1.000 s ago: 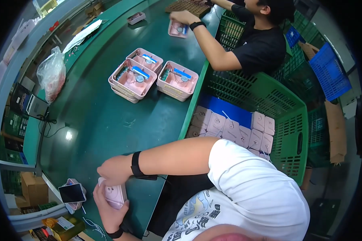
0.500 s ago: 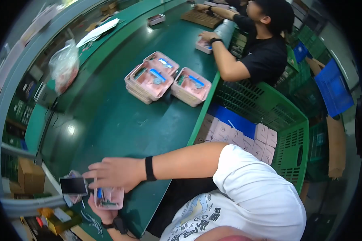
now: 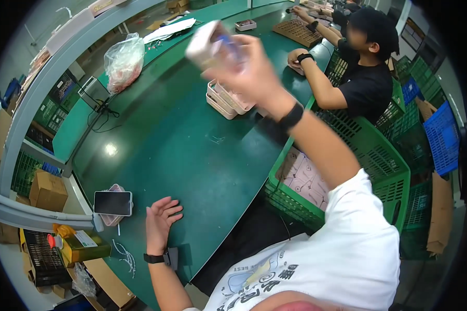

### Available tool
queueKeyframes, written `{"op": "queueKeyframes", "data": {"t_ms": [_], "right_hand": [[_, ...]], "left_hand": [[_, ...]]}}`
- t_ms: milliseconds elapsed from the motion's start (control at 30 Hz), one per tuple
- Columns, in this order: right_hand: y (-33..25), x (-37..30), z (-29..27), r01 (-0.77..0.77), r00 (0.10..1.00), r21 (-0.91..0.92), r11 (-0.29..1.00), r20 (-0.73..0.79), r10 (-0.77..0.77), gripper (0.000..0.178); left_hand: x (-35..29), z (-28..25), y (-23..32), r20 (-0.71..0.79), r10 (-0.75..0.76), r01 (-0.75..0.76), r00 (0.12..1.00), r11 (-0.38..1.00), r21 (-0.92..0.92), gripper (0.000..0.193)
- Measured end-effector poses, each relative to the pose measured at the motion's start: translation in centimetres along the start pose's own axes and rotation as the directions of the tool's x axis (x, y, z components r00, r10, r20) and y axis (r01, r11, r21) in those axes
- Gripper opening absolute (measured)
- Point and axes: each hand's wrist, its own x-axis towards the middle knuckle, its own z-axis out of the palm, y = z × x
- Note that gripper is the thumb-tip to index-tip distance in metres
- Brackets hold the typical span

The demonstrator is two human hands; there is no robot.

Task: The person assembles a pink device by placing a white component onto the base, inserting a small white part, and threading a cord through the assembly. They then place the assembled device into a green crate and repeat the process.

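Observation:
My right hand (image 3: 257,78) is raised over the far part of the bench, its fingers wrapped round a pale pink plastic case (image 3: 202,45), which is tilted and smeared by motion. A blue part (image 3: 228,45) shows inside it. Below and behind that hand stand stacked pink cases (image 3: 220,103), partly hidden by my hand and wrist. At the near left my left hand (image 3: 161,223) is held open over the green bench, fingers apart with nothing in them. Left of it a dark-screened phone (image 3: 113,203) lies on another pink case (image 3: 112,220).
Right of the bench (image 3: 176,155) stands a green crate (image 3: 368,145) with pink cases inside. Across from it a co-worker (image 3: 368,78) sits near a brown tray (image 3: 296,33). White cable ties (image 3: 124,256), a yellow can (image 3: 85,246) and a plastic bag (image 3: 124,62) are at the left.
My right hand has lifted the pink case from the near left and swung it to the far stacks. My left hand has let go of it. The view has shifted.

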Motion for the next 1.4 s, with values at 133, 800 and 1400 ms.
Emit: {"op": "queueKeyframes", "data": {"t_ms": [133, 800, 1400], "right_hand": [[12.8, 5.2, -9.9, -0.386, 0.916, -0.564, 0.73, -0.139, 0.377, 0.135], [5.1, -8.0, -26.8, -0.541, 0.841, -0.224, 0.811, -0.118, 0.528, 0.048], [18.1, -56.6, -44.9, -0.275, 0.152, -0.959, -0.068, -0.113, 0.982, 0.044]], "left_hand": [[0.1, 0.7, 0.5, -0.029, 0.005, -0.002, 1.0, 0.993, 0.119, 0.066], [-0.4, 0.5, 1.0, -0.11, 0.001, 0.032, 0.994, 0.954, 0.299, 0.049], [-1.4, 2.0, 1.1, -0.084, 0.016, 0.042, 0.996, 0.767, 0.641, 0.044]]}}
